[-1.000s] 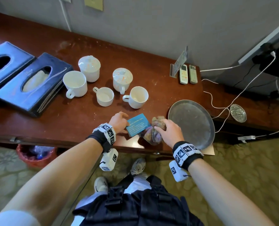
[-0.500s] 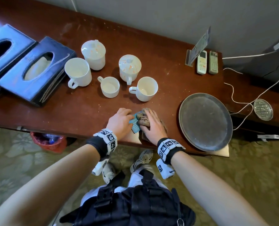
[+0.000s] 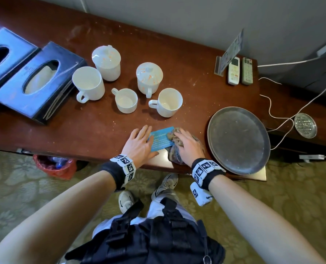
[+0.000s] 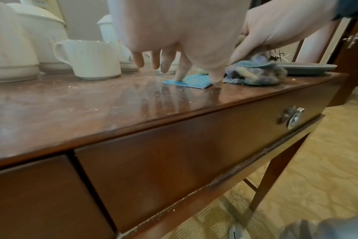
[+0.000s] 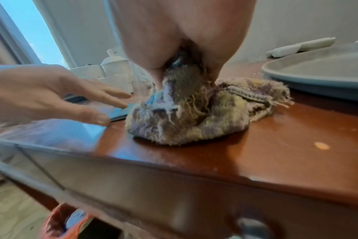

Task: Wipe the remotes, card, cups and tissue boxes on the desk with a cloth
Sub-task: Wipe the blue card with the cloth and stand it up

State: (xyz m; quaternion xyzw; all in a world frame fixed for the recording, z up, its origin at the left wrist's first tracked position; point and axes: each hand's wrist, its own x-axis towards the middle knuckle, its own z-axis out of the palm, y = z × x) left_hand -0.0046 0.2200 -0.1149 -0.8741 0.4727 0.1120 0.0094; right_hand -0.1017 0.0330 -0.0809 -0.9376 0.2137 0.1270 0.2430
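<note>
I am on the card step. My left hand (image 3: 139,144) lies spread flat, grip released, with its fingertips (image 4: 179,77) pinning the blue card (image 3: 162,139) to the counter (image 3: 93,134) near the front edge. My right hand (image 3: 188,144) has its grip clamped down over the bunched, frayed cloth (image 5: 196,116), which overlaps the card's right end.

To do this well, I judge short strokes away from the pinning fingers are best, since a thin card slides easily on polished wood and could slip off the edge.

The grey round tray (image 3: 238,140) sits just right of the cloth and limits my sweep that way. The white cups (image 3: 169,102) stand behind the card, the dark tissue boxes (image 3: 36,82) far left, the two remotes (image 3: 240,71) at the back right beside a standing sign holder (image 3: 230,52).
</note>
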